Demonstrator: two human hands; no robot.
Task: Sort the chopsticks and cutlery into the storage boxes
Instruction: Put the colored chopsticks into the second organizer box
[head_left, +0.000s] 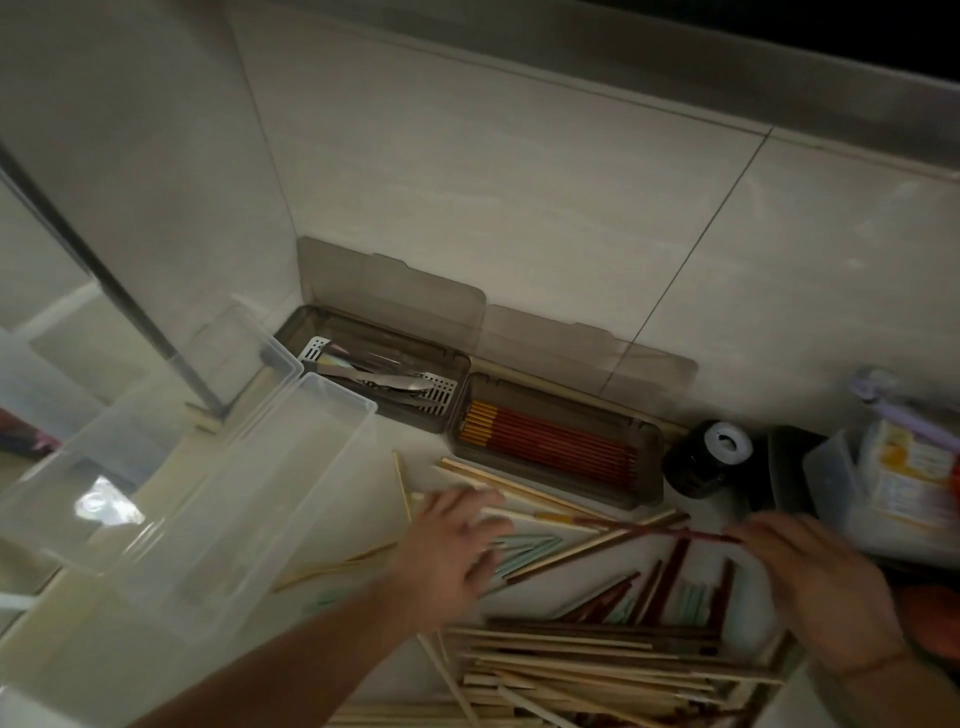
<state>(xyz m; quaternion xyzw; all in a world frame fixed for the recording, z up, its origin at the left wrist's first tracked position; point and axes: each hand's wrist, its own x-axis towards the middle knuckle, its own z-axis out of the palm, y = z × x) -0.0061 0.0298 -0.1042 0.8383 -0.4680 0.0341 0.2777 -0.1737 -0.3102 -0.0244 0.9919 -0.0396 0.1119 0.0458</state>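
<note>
chopsticks (587, 660): mixed heap on counter | storage boxes (558, 447): open, part-filled, against wall

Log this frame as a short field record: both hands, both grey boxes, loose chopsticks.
left hand: fingers spread flat on loose chopsticks
right hand: pinches one red chopstick by its end
left grey box: lid open, holds metal cutlery
right grey box: lid open, holds red-and-yellow chopsticks
loose chopsticks: mixed pile on the counter, unsorted

Beside the smoky-grey cutlery box (374, 374), another grey box (558, 447) holds red chopsticks (561, 441) with yellow ends; pale green ones (524, 548) lie before it.
</note>
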